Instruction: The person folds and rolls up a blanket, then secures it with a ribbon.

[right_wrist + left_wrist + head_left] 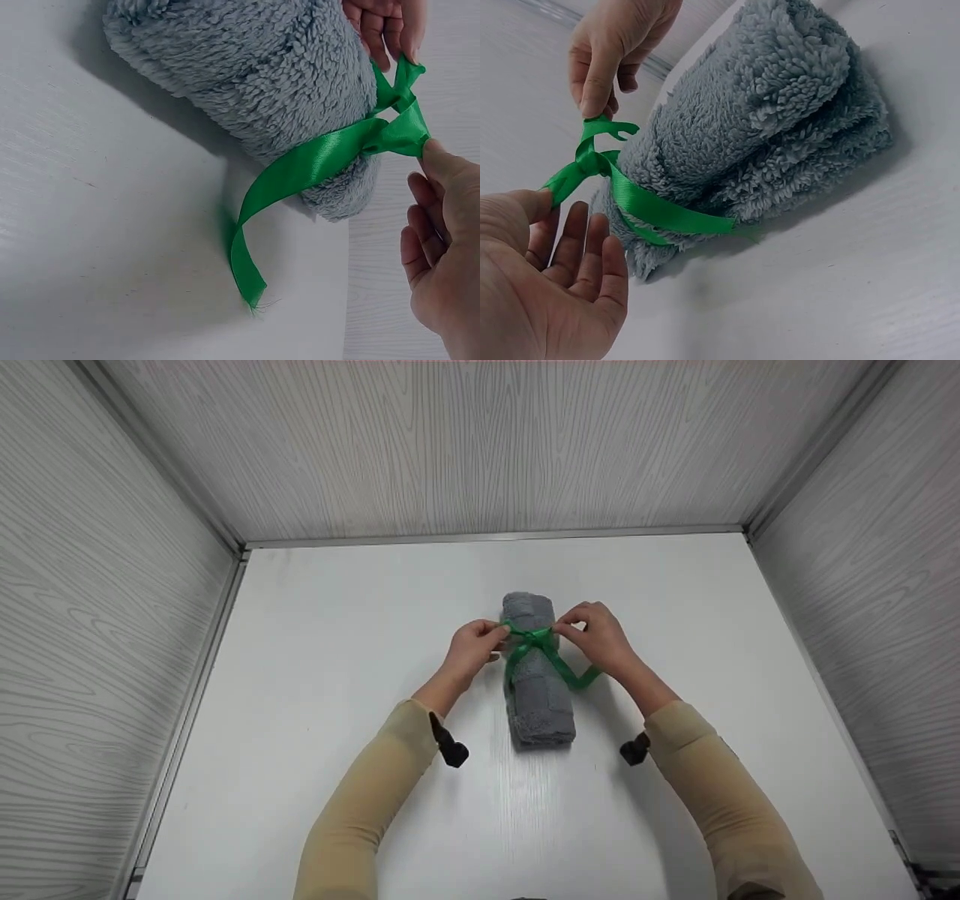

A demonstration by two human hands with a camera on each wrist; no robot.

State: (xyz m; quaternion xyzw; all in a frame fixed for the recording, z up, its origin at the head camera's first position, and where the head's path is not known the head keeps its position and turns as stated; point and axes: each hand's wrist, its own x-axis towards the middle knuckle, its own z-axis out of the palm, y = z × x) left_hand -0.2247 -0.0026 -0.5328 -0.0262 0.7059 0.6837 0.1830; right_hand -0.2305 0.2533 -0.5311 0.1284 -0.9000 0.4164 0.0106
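A rolled grey fluffy towel [541, 701] lies lengthwise on the table, with a green ribbon [537, 639] knotted around its upper half. My left hand [474, 649] pinches one loop of the ribbon at the towel's left side, thumb against forefinger. On the opposite side my right hand [598, 637] pinches another loop between thumb and forefinger. The knot sits between both hands, and in the left wrist view the ribbon [589, 161] stretches from it to each hand. One loose tail hangs down each side; in the right wrist view a frayed ribbon tail [251, 255] curls beside the towel [247, 67].
The white table [360, 660] spreads around the towel. Grey wood-grain panels [480, 450] stand along its back, left and right sides, with metal strips at the edges. Black wrist devices [452, 751] sit at both sleeve cuffs.
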